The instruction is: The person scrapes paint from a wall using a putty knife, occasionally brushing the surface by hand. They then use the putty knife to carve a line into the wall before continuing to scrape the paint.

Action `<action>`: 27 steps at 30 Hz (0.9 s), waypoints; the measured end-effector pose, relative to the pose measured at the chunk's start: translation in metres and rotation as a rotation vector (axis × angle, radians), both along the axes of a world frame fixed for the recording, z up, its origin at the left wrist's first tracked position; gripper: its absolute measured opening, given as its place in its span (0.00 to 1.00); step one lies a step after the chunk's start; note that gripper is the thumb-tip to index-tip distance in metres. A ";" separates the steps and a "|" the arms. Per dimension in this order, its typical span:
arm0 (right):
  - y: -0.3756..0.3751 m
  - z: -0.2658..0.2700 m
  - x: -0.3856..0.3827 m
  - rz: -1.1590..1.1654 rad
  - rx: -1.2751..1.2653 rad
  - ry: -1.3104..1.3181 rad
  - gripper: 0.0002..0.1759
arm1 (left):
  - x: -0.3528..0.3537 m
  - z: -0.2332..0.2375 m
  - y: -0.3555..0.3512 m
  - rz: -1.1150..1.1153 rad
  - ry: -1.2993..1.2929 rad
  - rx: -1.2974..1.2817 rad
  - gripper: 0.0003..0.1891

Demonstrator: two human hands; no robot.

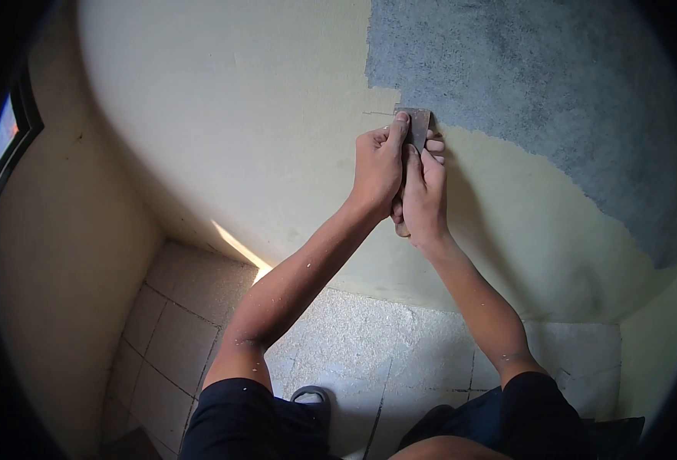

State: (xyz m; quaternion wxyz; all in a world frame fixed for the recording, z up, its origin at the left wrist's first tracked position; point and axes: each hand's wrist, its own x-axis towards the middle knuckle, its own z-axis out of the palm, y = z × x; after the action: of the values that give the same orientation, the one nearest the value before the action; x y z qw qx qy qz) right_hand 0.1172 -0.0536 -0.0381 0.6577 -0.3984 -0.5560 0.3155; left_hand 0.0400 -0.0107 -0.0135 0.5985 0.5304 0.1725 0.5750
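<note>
A flat metal scraper (421, 125) lies against the wall at the lower edge of a bare grey patch (499, 69). My left hand (379, 169) is closed on the scraper from the left, its thumb pressed along the blade. From the right, my right hand (427, 195) grips it too, with the thumb pointing up the tool and fingertips showing behind the blade. The end of the handle pokes out below my hands; the rest of it is hidden by them. Cream paint (238, 92) covers the wall around the patch.
Pale flakes (361, 330) are scattered over the tiled floor (177, 337) along the wall's foot. My shoe (311, 399) stands there. A side wall (62, 253) with a dark-framed opening (20, 138) rises at left. Another wall edge (660, 337) is at right.
</note>
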 end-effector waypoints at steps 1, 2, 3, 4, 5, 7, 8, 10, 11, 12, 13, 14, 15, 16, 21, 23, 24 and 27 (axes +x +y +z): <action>0.000 0.001 0.000 0.005 -0.007 0.008 0.18 | 0.000 0.000 0.000 0.003 -0.012 -0.005 0.29; 0.000 0.003 0.000 0.010 -0.014 0.017 0.18 | -0.003 0.001 0.001 -0.003 0.031 0.001 0.29; 0.000 0.005 -0.001 0.015 -0.019 0.026 0.18 | -0.007 0.006 -0.001 -0.010 0.073 0.008 0.29; -0.001 0.007 -0.002 0.001 -0.025 0.022 0.18 | -0.010 0.009 -0.001 -0.016 0.116 0.015 0.29; -0.003 0.010 -0.004 -0.013 -0.030 0.019 0.18 | -0.010 0.010 0.000 -0.008 0.103 0.014 0.28; -0.005 0.017 -0.007 -0.041 -0.016 0.004 0.18 | -0.007 0.009 0.002 0.004 0.077 0.009 0.28; -0.005 0.020 -0.009 -0.055 -0.001 -0.007 0.18 | -0.006 0.009 0.005 0.009 0.059 0.021 0.28; -0.001 0.023 -0.009 -0.084 0.051 -0.023 0.18 | -0.004 0.015 0.009 0.018 0.023 0.036 0.27; 0.007 0.029 -0.008 -0.097 0.090 -0.028 0.18 | -0.002 0.018 0.011 0.020 -0.004 0.037 0.27; 0.013 0.034 -0.006 -0.109 0.130 -0.035 0.18 | -0.002 0.032 0.007 0.024 -0.034 0.037 0.27; 0.005 0.053 -0.005 -0.076 0.015 -0.044 0.18 | -0.002 0.045 0.005 0.031 -0.067 0.042 0.27; 0.001 0.065 -0.003 -0.043 -0.019 -0.016 0.18 | -0.002 0.053 0.006 0.073 -0.026 0.038 0.26; -0.001 0.072 -0.001 -0.009 -0.051 0.013 0.18 | -0.002 0.054 0.005 0.054 -0.040 0.023 0.26; -0.002 0.070 0.002 -0.009 -0.055 -0.011 0.17 | 0.000 0.052 0.003 0.036 -0.053 0.009 0.26; -0.004 0.029 0.005 -0.002 -0.076 -0.045 0.18 | -0.001 0.018 -0.003 -0.005 -0.034 -0.070 0.26; -0.008 0.019 0.002 0.013 -0.094 -0.026 0.18 | -0.002 0.010 -0.006 -0.010 -0.022 -0.090 0.26; -0.008 0.013 0.001 0.012 -0.105 -0.021 0.18 | -0.002 0.007 -0.009 -0.012 -0.020 -0.105 0.26; -0.012 0.009 0.002 -0.005 -0.152 -0.020 0.18 | -0.002 -0.001 -0.011 -0.032 -0.014 -0.119 0.26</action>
State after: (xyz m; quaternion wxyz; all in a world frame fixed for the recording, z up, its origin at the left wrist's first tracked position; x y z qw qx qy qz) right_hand 0.1190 -0.0657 -0.0294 0.6209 -0.4515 -0.5359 0.3513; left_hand 0.0379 -0.0216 -0.0145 0.6393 0.4925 0.1938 0.5578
